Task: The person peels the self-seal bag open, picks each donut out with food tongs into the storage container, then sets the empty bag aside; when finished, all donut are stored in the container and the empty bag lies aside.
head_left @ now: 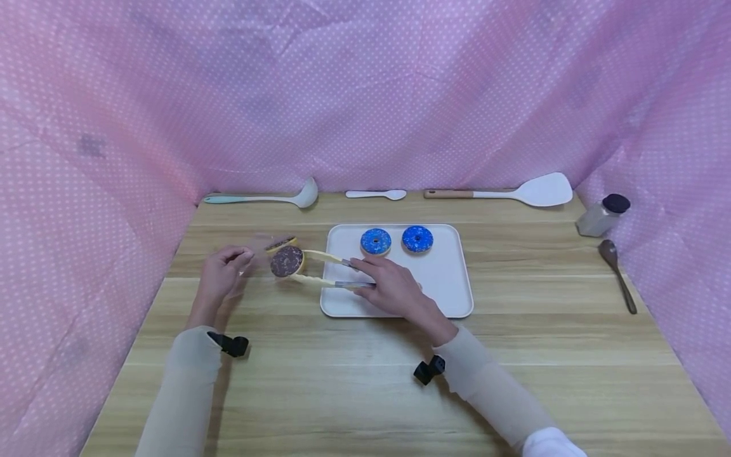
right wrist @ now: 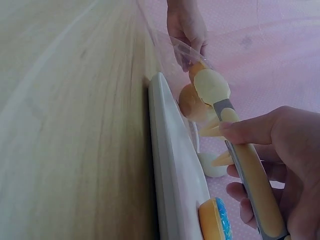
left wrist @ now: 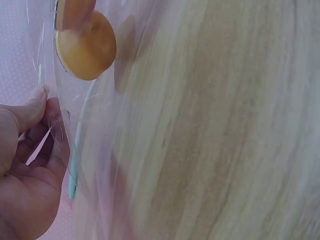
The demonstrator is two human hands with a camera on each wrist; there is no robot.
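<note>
My left hand [head_left: 221, 274] pinches a clear plastic bag [left wrist: 112, 115], held up above the table at the left. One chocolate-topped doughnut [head_left: 281, 244] shows edge-on in the bag. Beside it, a second chocolate doughnut [head_left: 287, 261] sits between the cream tips of a pair of tongs [head_left: 322, 256]; whether it is fully inside the bag I cannot tell. Gripping the tongs' handles is my right hand [head_left: 394, 285], above the white tray [head_left: 448, 285]. On that tray lie two blue-iced doughnuts [head_left: 375, 242], side by side near its far edge.
Along the back lie a ladle [head_left: 307, 193], a small white spoon [head_left: 394, 194] and a white spatula [head_left: 545, 190] with a wooden handle. To the right are a dark-lidded jar [head_left: 599, 219] and a dark spoon [head_left: 619, 276]. Pink dotted cloth [head_left: 365, 95] surrounds the table.
</note>
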